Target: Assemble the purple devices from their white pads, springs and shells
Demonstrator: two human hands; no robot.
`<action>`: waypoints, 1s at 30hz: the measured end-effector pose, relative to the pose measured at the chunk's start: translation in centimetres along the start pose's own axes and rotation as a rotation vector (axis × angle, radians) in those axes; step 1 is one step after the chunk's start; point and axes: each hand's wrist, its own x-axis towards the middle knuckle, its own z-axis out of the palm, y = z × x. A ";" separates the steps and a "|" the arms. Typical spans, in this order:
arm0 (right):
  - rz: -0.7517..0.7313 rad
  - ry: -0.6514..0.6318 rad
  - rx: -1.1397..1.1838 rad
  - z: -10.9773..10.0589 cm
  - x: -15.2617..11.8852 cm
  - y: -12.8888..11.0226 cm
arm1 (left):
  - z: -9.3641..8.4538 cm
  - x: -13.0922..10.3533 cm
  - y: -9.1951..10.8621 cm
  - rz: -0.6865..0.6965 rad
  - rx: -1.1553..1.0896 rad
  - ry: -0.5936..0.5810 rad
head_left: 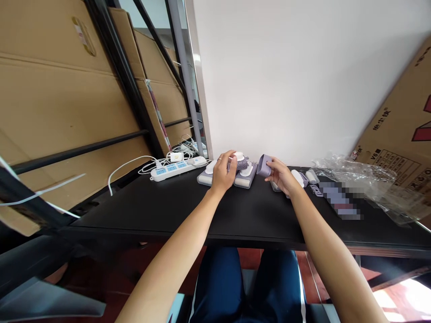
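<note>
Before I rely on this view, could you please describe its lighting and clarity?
In the head view, bright light washes out the floor at lower right, the clear plastic glints, the forearms look stretched near the lower edge, and a patch on the black tabletop is pixelated.

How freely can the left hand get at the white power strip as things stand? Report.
Probably yes: the white power strip lies just left of the left hand, and the black tabletop in front is bare. White cables bunch mostly behind it.

Storeroom or workshop corner (cardboard (pixel 57 98), black metal rack (pixel 126 76)).
</note>
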 end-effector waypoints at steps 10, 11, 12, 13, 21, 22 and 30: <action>-0.335 0.007 -0.362 -2.3 0.3 -1.1 | -0.2 1.9 -0.8 -0.292 -0.199 0.297; -0.343 0.083 -0.328 -2.6 0.5 -1.1 | -0.1 1.6 -0.6 -0.258 -0.169 0.285; -0.344 0.173 -0.290 -2.9 0.7 -1.1 | 0.1 1.2 -0.2 -0.214 -0.133 0.234; -0.335 0.268 -0.254 -3.2 0.9 -1.1 | 0.4 0.6 0.2 -0.167 -0.096 0.150; -0.194 0.556 -0.123 -4.3 1.4 -0.7 | 6.9 -4.8 2.9 0.044 -0.126 -0.529; -0.183 0.550 -0.120 -4.3 1.4 -0.6 | 7.3 -4.9 2.9 0.012 -0.172 -0.533; -0.125 0.307 -0.043 -3.3 0.8 -0.8 | 4.8 -2.3 1.2 -0.175 -0.177 -0.393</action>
